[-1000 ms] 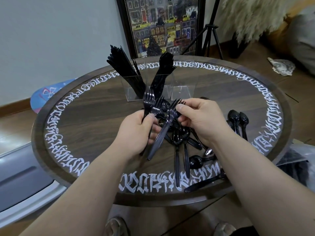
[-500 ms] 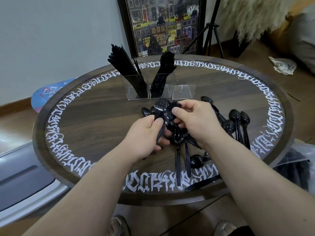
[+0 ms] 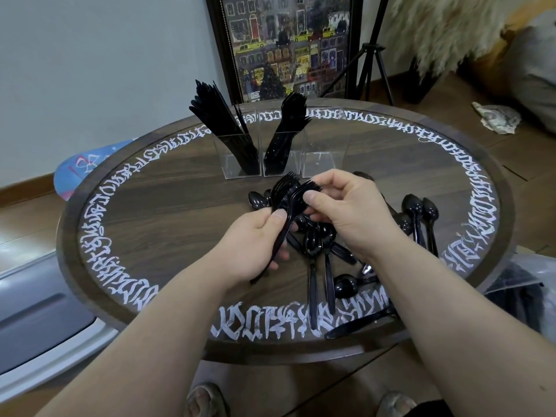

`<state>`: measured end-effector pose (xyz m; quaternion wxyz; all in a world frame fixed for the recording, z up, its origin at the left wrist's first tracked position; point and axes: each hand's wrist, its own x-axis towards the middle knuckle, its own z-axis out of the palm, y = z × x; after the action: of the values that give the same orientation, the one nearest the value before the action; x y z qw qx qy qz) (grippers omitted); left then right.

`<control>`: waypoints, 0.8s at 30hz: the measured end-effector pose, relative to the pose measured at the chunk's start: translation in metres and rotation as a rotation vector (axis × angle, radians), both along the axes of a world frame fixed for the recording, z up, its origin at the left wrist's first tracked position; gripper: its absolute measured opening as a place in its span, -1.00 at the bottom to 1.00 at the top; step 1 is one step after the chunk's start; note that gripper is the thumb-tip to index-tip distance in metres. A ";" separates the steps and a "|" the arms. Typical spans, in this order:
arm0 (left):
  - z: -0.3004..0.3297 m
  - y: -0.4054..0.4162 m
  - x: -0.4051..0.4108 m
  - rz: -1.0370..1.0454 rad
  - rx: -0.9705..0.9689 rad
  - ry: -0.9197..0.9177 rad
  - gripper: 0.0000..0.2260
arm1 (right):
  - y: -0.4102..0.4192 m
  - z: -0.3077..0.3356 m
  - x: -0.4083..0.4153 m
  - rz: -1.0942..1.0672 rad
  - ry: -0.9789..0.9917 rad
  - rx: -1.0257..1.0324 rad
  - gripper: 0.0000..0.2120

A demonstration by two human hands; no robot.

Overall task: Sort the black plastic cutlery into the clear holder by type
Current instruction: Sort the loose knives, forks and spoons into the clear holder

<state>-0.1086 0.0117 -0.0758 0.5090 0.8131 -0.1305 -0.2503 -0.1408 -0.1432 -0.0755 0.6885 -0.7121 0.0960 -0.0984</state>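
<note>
Head view: the left hand (image 3: 255, 245) curls its fingers round the handles of a small bunch of forks (image 3: 285, 194), thumb pressed on top. Just right of it, the right hand (image 3: 346, 206) pinches the tined ends of those forks between thumb and fingers. Beyond both hands stands the clear holder (image 3: 325, 158) on the bench (image 3: 150, 212), knives in its left compartment, forks in the middle. Under and right of the right hand lie loose spoons (image 3: 418, 212).

Round wooden table (image 3: 168, 212) bears clear holder (image 3: 325, 158), seemingly loose spoons (image 3: 418, 218).
</note>
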 end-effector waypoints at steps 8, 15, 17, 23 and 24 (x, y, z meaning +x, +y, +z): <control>-0.001 0.002 0.002 -0.188 0.164 -0.137 -0.70 | 0.003 -0.006 0.002 -0.042 -0.042 -0.108 -0.78; -0.009 0.007 0.008 -0.198 0.351 -0.361 -0.79 | 0.002 -0.012 0.002 -0.013 -0.037 -0.384 -0.74; -0.007 0.011 0.009 -0.134 0.383 -0.425 -0.83 | -0.001 -0.011 0.003 -0.115 -0.057 -0.354 -0.75; -0.004 0.005 0.001 -0.109 0.384 -0.525 -0.67 | 0.000 -0.001 -0.001 -0.155 -0.053 -0.290 -0.75; -0.004 0.005 -0.001 -0.109 0.375 -0.532 -0.67 | 0.000 0.001 -0.003 -0.168 -0.066 -0.261 -0.74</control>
<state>-0.1095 0.0164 -0.0800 0.2845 0.9213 -0.2539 -0.0760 -0.1435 -0.1430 -0.0740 0.5822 -0.7814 0.1189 -0.1908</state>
